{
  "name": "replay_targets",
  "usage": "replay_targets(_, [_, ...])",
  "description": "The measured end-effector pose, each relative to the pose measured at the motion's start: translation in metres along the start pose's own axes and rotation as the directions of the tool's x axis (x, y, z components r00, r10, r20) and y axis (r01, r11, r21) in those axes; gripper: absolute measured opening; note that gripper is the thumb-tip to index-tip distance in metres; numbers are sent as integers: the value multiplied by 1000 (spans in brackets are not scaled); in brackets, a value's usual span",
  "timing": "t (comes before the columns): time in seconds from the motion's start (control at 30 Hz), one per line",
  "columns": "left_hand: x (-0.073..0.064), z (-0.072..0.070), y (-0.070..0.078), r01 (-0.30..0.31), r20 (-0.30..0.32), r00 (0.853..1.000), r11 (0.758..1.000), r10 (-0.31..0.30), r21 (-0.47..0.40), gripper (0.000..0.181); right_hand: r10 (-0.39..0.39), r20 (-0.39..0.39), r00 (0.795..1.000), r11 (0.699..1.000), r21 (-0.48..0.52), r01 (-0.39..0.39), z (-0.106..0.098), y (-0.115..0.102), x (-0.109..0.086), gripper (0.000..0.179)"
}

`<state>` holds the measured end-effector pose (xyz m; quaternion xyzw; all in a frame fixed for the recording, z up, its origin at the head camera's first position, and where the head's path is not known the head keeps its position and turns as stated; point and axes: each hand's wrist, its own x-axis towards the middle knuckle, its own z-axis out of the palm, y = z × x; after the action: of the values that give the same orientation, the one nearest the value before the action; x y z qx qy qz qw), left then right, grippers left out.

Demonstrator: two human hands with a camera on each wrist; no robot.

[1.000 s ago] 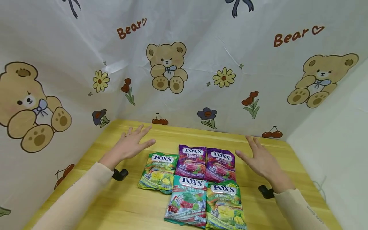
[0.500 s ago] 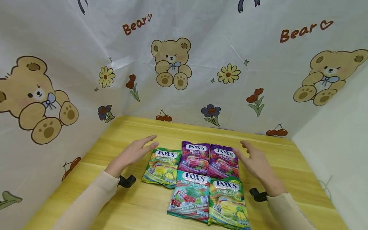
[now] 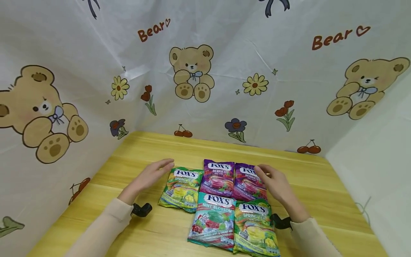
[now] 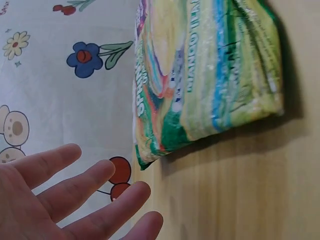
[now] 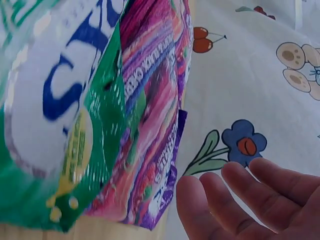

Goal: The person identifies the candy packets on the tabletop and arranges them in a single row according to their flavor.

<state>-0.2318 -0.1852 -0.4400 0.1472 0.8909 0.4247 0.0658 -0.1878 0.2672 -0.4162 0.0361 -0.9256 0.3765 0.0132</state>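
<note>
Left hand [image 3: 150, 177] and right hand [image 3: 278, 184] loose, gripping nothing
This close, a right-hand nudge could skew the right purple bag [image 3: 247, 187] and abutting green bag [image 3: 255, 228]

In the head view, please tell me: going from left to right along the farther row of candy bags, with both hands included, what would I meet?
Left hand → green-and-yellow glossy Spring Tea bag → first purple glossy Berries bag → second purple glossy Berries bag → right hand.

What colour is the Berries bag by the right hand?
The Berries bag is purple up top, pinkish below; clearest in the head view.
</note>
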Motion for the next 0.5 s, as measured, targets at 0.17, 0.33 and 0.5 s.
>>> replay_targets(0.17, [-3,6,-4,47,5,999,998,-47,-43,76,25,93,995,976,213,-44,8,-7,-2,73])
replay_targets(0.33, [-5,9,-8,100,15,995,989,-99,-104,78,32,167,985,932,352,-91,18,-16,-1,71])
replay_targets(0.5, [-8,11,-10,148,44,989,967,-142,-209,78,24,203,979,918,383,-102,26,-27,0,70])
